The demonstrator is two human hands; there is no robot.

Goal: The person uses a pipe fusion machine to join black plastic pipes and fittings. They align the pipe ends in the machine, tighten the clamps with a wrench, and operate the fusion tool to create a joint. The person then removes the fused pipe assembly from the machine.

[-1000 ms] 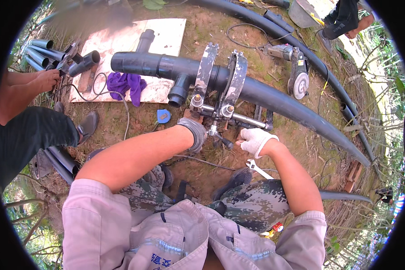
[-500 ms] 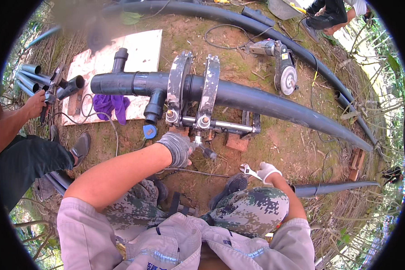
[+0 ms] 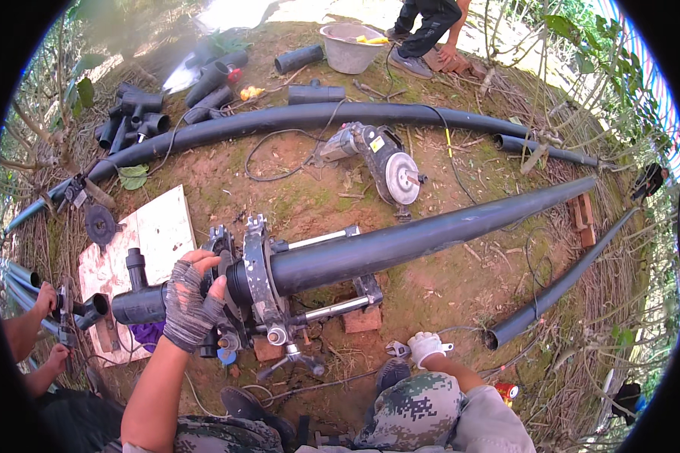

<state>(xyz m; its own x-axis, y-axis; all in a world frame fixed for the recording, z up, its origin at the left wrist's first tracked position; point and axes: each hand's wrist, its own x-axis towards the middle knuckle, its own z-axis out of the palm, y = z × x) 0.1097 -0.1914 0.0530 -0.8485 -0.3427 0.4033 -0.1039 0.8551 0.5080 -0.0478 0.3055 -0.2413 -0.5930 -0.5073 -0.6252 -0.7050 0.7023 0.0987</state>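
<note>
Two hands of mine are in view, both gloved. My left hand (image 3: 193, 298), in a grey fingerless glove, is wrapped over the top of the metal pipe clamp (image 3: 253, 283), fingers curled down onto its left ring where the short black pipe fitting (image 3: 140, 302) meets the long black pipe (image 3: 431, 234). My right hand (image 3: 425, 347), in a white glove, is down low beside my camouflage knee (image 3: 415, 411), closed into a loose fist just beside a small wrench (image 3: 395, 349) lying on the dirt; I cannot tell whether it actually grips anything.

The clamp sits on red bricks (image 3: 363, 321) on the bare earth in front of me, with the long pipe running out of it up and to the right. A white board (image 3: 155, 234) lies on the ground behind the fitting. Further back lies a thicker black pipe (image 3: 295, 117) with a round disc-faced power tool (image 3: 389, 162) near it, and a heap of black pipe fittings (image 3: 140, 113) at the upper left. Another person's hands (image 3: 49, 325) work on a fitting at my far left, and someone crouches by a metal basin (image 3: 347, 49) at the top
</note>
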